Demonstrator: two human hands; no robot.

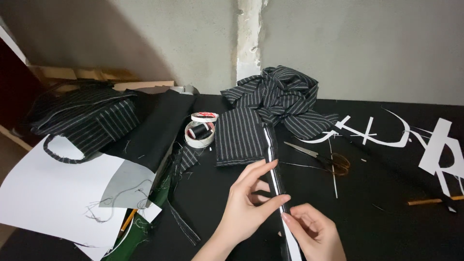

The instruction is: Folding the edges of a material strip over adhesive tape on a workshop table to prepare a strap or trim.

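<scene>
At the far left of the dark counter [386, 222] lies a heap of striped cloth [84, 118], with sheets of white paper [43, 193] nearer in front of it and a grey sheet [130, 186] on top, loose threads lying across them. A plain black cloth [154, 128] lies to the right of the heap, and beside that stand a spool of black thread [199, 130] inside a roll of white tape [199, 140] and a second tape roll [204, 116] just behind. Near the middle, a folded striped piece [240, 137] lies flat, with a bunched pile of striped fabric [280, 96] behind it against the wall. A long strip [273, 169], white along one side and dark along the other, runs from that folded piece toward the near edge. The left hand [249, 205] pinches this strip between thumb and forefinger, fingers closed on it; the right hand [314, 232], just beside and nearer, holds the same strip lower down with fingers curled around it. To the right lie scissors [319, 157] with brown handles, well apart from the hands, then white paper scraps [377, 133] and a pencil [430, 200] at the far right.
</scene>
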